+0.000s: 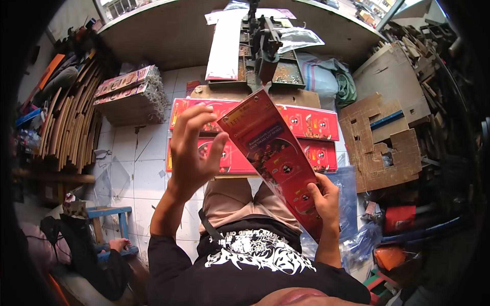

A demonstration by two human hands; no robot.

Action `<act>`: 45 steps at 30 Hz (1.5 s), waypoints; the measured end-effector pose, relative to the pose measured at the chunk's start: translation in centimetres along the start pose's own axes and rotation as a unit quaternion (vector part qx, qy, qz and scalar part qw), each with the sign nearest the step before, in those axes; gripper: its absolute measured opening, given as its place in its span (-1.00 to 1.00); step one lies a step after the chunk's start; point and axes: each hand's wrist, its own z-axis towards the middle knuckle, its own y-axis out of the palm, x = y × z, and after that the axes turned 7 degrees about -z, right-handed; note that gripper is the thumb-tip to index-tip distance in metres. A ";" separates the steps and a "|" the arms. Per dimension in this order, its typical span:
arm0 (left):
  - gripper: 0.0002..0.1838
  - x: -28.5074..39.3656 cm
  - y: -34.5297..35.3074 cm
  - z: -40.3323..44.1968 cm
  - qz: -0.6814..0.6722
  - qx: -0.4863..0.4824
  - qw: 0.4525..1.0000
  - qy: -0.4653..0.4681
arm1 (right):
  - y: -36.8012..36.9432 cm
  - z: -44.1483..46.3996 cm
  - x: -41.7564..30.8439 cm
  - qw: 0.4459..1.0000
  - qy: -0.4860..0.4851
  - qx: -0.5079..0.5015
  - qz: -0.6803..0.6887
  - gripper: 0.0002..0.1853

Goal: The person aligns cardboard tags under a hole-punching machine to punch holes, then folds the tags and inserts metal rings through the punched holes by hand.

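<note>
My right hand (pixel 325 198) grips a long red printed sign panel (pixel 286 166) near its lower end, thumb on the printed face. The panel is tilted, its upper end near the black press (pixel 266 56), with a metal eyelet visible at its upper left corner. My left hand (pixel 196 145) is raised beside that corner, fingers apart and holding nothing. Below and behind, more red printed panels (pixel 319 124) lie in two rows on the work table (pixel 301 97); the held panel partly hides them.
Trays of small metal parts (pixel 288 74) flank the press, with a white sheet (pixel 224 46) on the left one. Bundled printed panels (pixel 125 97) stand on the tiled floor at left. Cut boards (pixel 380 143) lean at right. Another person's hand (pixel 120 244) shows at lower left, near a blue stool (pixel 109 210).
</note>
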 end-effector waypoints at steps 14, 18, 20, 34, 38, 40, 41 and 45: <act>-0.77 9.6 1.4 2.7 -0.022 -0.175 0.915 0.363 | -0.1 1.1 2.0 0.998 0.021 0.014 0.062 -0.70; -0.77 9.3 2.5 2.6 -0.021 -0.137 0.921 0.363 | -0.5 1.4 1.8 0.999 0.016 0.002 0.035 -0.70; -0.77 9.1 2.4 2.6 -0.025 -0.141 0.922 0.360 | -0.7 1.9 1.4 0.999 0.020 -0.005 0.031 -0.70; -0.60 0.6 2.1 0.7 0.025 -0.033 0.998 -0.054 | -0.9 3.8 0.4 0.995 0.000 -0.070 -0.073 -0.68; -0.69 -3.2 2.3 -2.2 -0.215 -0.094 0.919 -0.316 | -1.0 4.0 0.5 0.987 -0.017 -0.116 -0.108 -0.69; -0.71 -4.6 2.1 -4.0 -0.255 -0.064 0.899 -0.349 | -1.2 4.3 1.1 0.983 -0.023 -0.131 -0.125 -0.69; -0.74 -5.1 2.0 -4.5 -0.294 -0.035 0.875 -0.382 | -1.1 4.5 1.5 0.979 -0.026 -0.147 -0.140 -0.68; -0.85 -6.7 1.1 -5.8 -0.274 -0.072 0.853 -0.439 | -1.0 5.8 1.2 0.971 -0.031 -0.168 -0.168 -0.69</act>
